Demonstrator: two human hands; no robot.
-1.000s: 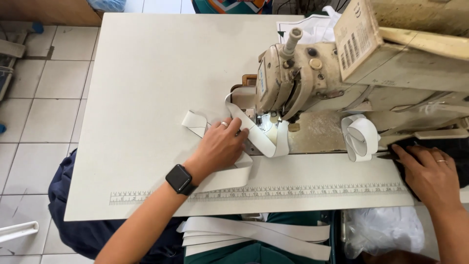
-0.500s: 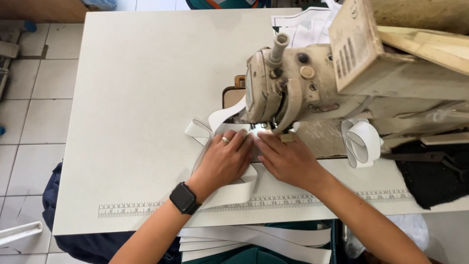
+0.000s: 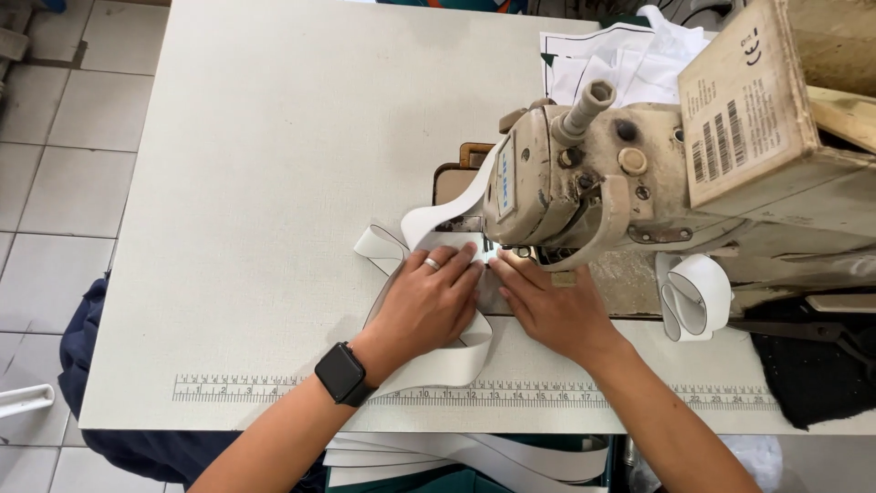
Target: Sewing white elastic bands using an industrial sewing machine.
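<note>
A worn beige sewing machine (image 3: 584,183) stands on a pale worktable (image 3: 274,137). A white elastic band (image 3: 452,205) runs up the machine's left side, loops on the table, and hangs off the front edge. My left hand (image 3: 424,306), with a ring and a black smartwatch on the wrist, lies flat on the band just left of the needle. My right hand (image 3: 552,310) presses flat on the band right beside it, fingertips at the presser foot. Both hands hold the band down near the needle; the needle itself is hidden.
A loose roll of white band (image 3: 695,297) sits right of my right hand. White cloth pieces (image 3: 620,59) lie behind the machine. A ruler strip (image 3: 274,388) runs along the table's front edge. Dark fabric (image 3: 808,374) lies at the far right. Tiled floor at left.
My right hand came from the dark fabric at the far right to the band beside my left hand. My left hand shifted slightly toward the needle. The view moved closer.
</note>
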